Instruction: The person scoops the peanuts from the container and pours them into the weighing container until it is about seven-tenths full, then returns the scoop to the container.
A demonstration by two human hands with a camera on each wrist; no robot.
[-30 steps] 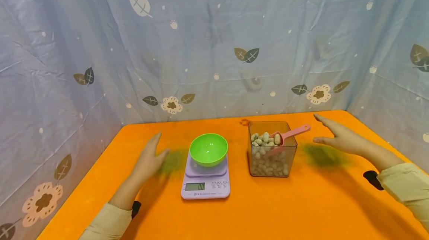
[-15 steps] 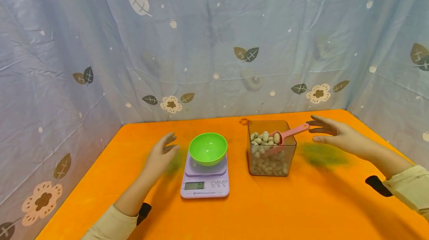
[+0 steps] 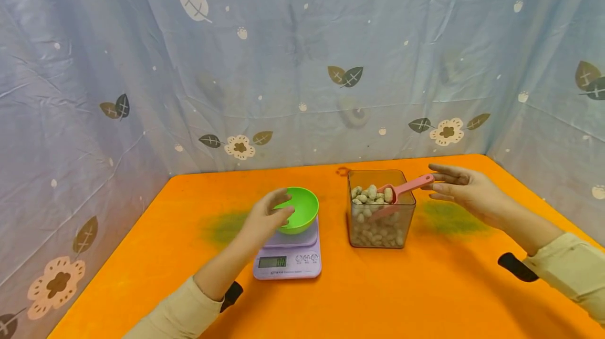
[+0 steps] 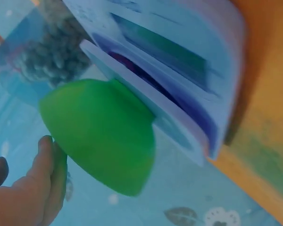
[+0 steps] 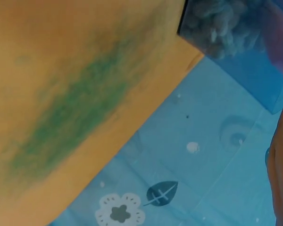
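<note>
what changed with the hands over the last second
The left hand moved right, from the table beside the scale to the green bowl, fingers now at its rim. The right hand moved left to the pink scoop handle's tip. Bowl, scale and peanut container stayed put.

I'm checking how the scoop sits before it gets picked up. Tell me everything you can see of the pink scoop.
The pink scoop looks like smooth plastic, with a rounded bowl and a flat handle. Its bowl lies among the peanuts in the clear square container. The handle leans on the container's right rim and slants up and out to the right. The right hand has its fingertips at the handle's end; whether they grip it is unclear.
</note>
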